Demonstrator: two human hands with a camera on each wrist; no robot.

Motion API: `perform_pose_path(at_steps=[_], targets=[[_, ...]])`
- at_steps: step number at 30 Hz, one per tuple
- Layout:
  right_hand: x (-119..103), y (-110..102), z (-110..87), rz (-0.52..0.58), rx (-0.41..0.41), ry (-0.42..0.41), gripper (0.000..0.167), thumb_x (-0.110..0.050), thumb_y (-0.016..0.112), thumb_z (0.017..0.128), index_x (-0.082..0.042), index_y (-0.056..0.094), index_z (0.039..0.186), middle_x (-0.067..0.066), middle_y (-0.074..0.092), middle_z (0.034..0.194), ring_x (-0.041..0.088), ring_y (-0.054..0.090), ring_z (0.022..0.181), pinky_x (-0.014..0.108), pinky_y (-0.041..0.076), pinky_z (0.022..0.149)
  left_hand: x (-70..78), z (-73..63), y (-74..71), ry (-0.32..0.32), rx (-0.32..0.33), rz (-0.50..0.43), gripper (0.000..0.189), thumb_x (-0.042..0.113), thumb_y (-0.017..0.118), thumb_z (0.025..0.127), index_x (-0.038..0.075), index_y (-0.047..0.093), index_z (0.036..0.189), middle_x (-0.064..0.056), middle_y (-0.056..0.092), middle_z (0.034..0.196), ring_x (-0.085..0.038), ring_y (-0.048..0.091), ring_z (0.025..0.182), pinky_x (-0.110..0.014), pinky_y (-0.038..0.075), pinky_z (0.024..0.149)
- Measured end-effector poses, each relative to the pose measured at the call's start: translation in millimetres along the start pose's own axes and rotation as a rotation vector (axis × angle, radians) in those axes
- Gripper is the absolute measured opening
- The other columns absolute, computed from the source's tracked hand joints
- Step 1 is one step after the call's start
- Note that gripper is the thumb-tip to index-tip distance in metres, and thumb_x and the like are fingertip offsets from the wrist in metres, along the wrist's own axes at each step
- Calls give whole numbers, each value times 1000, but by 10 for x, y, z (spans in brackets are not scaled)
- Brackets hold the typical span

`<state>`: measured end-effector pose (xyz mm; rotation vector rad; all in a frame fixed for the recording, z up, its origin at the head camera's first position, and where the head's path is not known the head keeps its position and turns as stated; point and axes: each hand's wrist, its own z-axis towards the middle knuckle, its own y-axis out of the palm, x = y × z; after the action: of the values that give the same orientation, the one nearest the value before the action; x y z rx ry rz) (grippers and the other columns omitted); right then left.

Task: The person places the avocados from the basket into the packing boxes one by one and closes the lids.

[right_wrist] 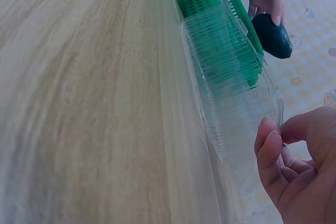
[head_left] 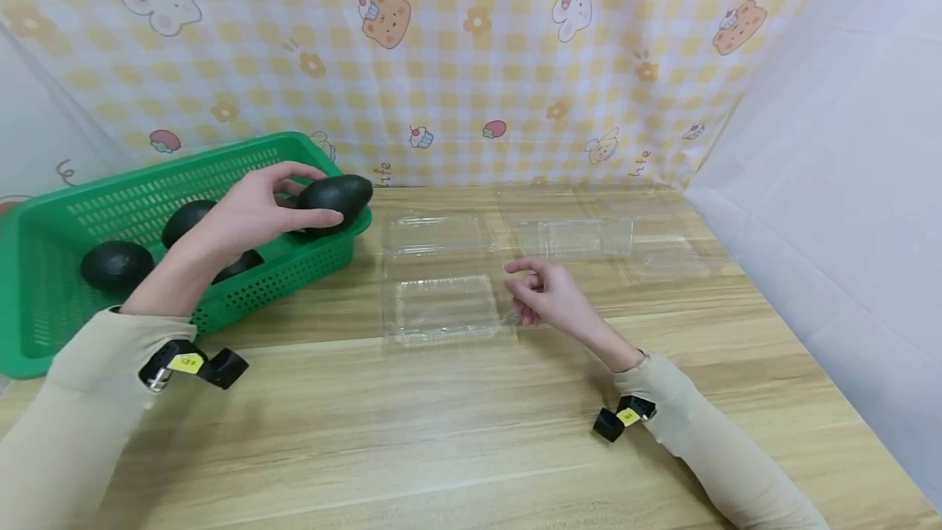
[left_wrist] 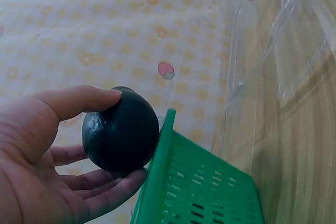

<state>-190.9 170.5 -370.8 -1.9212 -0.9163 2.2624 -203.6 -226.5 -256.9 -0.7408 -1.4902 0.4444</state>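
Observation:
My left hand [head_left: 257, 207] grips a dark green avocado [head_left: 342, 196] between thumb and fingers, over the right end of the green basket [head_left: 294, 275]. In the left wrist view the avocado [left_wrist: 123, 132] is beside the basket's rim. An open clear plastic clamshell container [head_left: 441, 301] lies on the table right of the basket, its lid part folded back toward the curtain. At the container's right edge, my right hand [head_left: 548, 297] has curled fingers; in the right wrist view, its thumb and forefinger pinch the clear rim [right_wrist: 280, 109].
Three more avocados show in the basket, one at the left [head_left: 116, 266], others partly behind my left arm. Further clear plastic containers [head_left: 585, 237] stand at the back right of the wooden table [head_left: 441, 432]. A checkered curtain [head_left: 456, 80] hangs behind.

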Motion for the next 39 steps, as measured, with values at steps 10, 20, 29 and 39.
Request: perform_pose_path(at_steps=[10,20,29,39], targets=[[-3,5,-5,-24,-8,-17,33,-9,59,102,11,55,128,6,64,64,18,58,48,25,48,43,192,-36,119,54,-27,-3,77,51,79,85,16,46,146,-17,45,142,-35,50,123,-51,48,90],[9,-1,-3,-24,-3,-19,32,-9,59,102,11,55,127,5,64,64,17,57,48,25,47,43,258,-59,238,90,-34,7,74,49,80,84,17,50,143,-17,49,141,-33,57,116,-46,50,86],[-1,0,-18,-22,2,-29,33,-9,59,102,12,55,127,6,64,63,16,57,47,24,47,42,312,-57,374,130,-68,-14,71,46,81,85,18,51,142,-16,51,139,-31,62,112,-44,52,83],[-16,13,-10,-30,14,-33,32,-9,60,102,11,56,127,5,64,63,16,57,47,24,47,42,306,-16,551,169,-95,-53,67,42,82,85,17,53,140,-13,54,137,-30,63,110,-43,51,85]])
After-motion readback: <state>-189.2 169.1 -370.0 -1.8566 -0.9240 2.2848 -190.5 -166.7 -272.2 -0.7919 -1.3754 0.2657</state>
